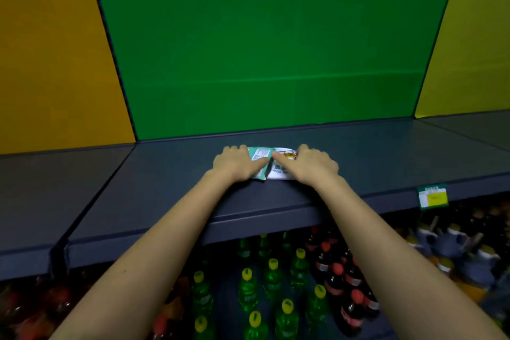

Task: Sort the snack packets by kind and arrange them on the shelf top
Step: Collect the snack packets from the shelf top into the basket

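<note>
On the shelf [386,157], left grip [237,164] holds one green packet [258,153]; right grip [311,164] holds one white packet [278,171] at its three o'clock.

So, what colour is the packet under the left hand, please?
The packet is teal with a white label; head view.

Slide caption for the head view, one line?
On the shelf top, left hand holds teal packet, right hand white packet.

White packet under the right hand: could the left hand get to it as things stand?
Probably yes. The left hand holds the teal packet, which lies right against the white packet on the shelf top; only the right hand partly covers it.
</note>
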Available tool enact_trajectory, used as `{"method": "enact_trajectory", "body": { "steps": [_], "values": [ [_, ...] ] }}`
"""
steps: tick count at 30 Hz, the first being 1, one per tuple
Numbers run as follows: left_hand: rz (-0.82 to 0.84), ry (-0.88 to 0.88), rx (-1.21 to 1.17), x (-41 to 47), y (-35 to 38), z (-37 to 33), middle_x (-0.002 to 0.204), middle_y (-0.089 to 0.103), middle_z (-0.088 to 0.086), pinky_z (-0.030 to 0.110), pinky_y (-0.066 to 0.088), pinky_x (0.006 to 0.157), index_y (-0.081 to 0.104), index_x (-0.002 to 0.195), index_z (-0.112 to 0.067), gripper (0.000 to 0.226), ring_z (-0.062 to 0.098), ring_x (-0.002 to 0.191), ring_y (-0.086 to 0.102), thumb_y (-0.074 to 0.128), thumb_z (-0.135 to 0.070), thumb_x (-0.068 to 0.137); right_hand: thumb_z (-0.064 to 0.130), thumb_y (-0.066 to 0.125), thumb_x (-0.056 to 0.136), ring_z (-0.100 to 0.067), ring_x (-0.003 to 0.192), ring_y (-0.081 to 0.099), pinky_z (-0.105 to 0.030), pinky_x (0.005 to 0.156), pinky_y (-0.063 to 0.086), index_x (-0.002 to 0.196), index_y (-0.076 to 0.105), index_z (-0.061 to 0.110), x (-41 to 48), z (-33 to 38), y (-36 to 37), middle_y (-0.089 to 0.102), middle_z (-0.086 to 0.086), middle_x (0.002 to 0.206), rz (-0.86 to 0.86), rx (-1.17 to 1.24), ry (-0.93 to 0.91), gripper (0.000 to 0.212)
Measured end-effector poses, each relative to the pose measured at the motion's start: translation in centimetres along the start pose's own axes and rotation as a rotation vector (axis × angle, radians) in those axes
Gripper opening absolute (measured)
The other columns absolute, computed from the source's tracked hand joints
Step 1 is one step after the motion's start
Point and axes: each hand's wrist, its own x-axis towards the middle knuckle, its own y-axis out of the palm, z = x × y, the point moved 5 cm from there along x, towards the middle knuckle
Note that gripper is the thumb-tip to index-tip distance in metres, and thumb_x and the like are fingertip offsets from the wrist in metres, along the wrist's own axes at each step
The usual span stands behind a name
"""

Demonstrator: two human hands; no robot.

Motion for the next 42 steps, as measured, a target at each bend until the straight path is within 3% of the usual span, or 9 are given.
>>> {"method": "enact_trajectory", "body": {
  "steps": [6,9,13,17,21,24,27,31,42],
  "values": [
    [-0.047,-0.126,-0.154,2.4,0.2,0.9,0.132,0.047,0.015,0.037,0.039,0.093,0.042,0.126,-0.004,0.079,0.030,0.122,0.043,0.061,-0.061,0.075,0.065,0.056,0.077,-0.032,0.130,0.036,-0.039,0.097,0.038,0.137,0.031,0.009,2.8,0.5,1.2,0.040,-0.013,0.141,0.024,-0.044,-0.034,0.086],
    [0.028,-0.240,-0.239,2.1,-0.6,2.0,0.109,0.056,0.007,0.029,0.039,0.073,0.049,0.109,-0.009,0.067,0.024,0.097,0.052,0.073,-0.055,0.067,0.056,0.068,0.071,-0.030,0.122,0.046,-0.034,0.087,0.042,0.129,0.039,0.009,3.8,-0.5,1.1,0.048,-0.011,0.132,0.067,0.068,-0.019,0.080],
    [0.083,-0.317,-0.410,0.9,-0.9,3.6,0.099,0.063,0.004,0.028,0.047,0.071,0.054,0.098,-0.010,0.059,0.022,0.092,0.061,0.082,-0.044,0.059,0.061,0.068,0.068,-0.031,0.116,0.052,-0.029,0.076,0.036,0.108,0.052,0.014,4.4,-1.3,0.5,0.056,-0.010,0.123,0.074,0.076,-0.056,0.064],
    [-0.175,-0.282,-0.862,-2.1,-2.0,5.3,0.101,0.071,0.012,0.033,0.055,0.077,0.064,0.091,-0.014,0.025,0.023,0.083,0.067,0.076,-0.017,0.070,0.050,0.061,0.082,-0.033,0.114,0.052,-0.031,0.078,0.036,0.115,0.046,0.005,3.8,-0.9,0.0,0.056,-0.016,0.123,0.019,0.347,-0.173,0.058],
    [-0.399,-0.356,-1.214,-8.8,-3.4,8.4,0.092,0.071,0.012,0.030,0.056,0.058,0.061,0.105,-0.008,0.028,0.018,0.066,0.069,0.071,-0.008,0.078,0.035,0.063,0.085,-0.023,0.094,0.057,-0.031,0.077,0.043,0.109,0.045,0.007,0.7,2.2,0.6,0.060,-0.004,0.104,0.095,0.729,-0.337,0.042],
    [-0.524,-0.429,-1.234,-16.2,-4.0,11.3,0.080,0.072,0.003,0.025,0.054,0.050,0.062,0.100,-0.012,0.020,0.011,0.059,0.069,0.069,-0.013,0.082,0.031,0.063,0.086,-0.011,0.082,0.058,-0.028,0.075,0.044,0.106,0.042,0.014,-2.9,6.3,2.0,0.057,0.009,0.090,0.228,0.919,-0.448,0.034],
    [-0.665,-0.563,-1.152,-25.2,-3.7,14.8,0.077,0.071,0.000,0.024,0.052,0.049,0.061,0.100,-0.014,0.020,0.009,0.059,0.069,0.069,-0.017,0.082,0.030,0.065,0.085,-0.011,0.086,0.063,-0.028,0.078,0.050,0.107,0.043,0.015,-7.7,11.4,4.6,0.063,0.005,0.097,0.400,1.044,-0.544,0.035],
    [-0.862,-0.790,-1.068,-38.1,-2.5,20.0,0.065,0.071,-0.003,0.024,0.053,0.048,0.062,0.090,-0.016,0.007,0.008,0.056,0.067,0.066,-0.015,0.084,0.027,0.065,0.085,0.001,0.078,0.059,-0.010,0.062,0.048,0.105,0.042,0.015,-16.7,18.5,9.7,0.058,0.014,0.090,0.639,1.039,-0.708,0.033],
    [-1.285,-1.326,-1.138,-70.8,5.8,33.3,0.065,0.071,0.002,0.028,0.057,0.051,0.060,0.094,-0.008,0.008,0.013,0.053,0.067,0.062,-0.006,0.086,0.021,0.068,0.084,-0.026,0.097,0.066,-0.040,0.080,0.056,0.114,0.044,0.007,-45.1,33.9,30.8,0.064,-0.012,0.112,1.321,0.786,-0.708,0.041]
  ]
}}
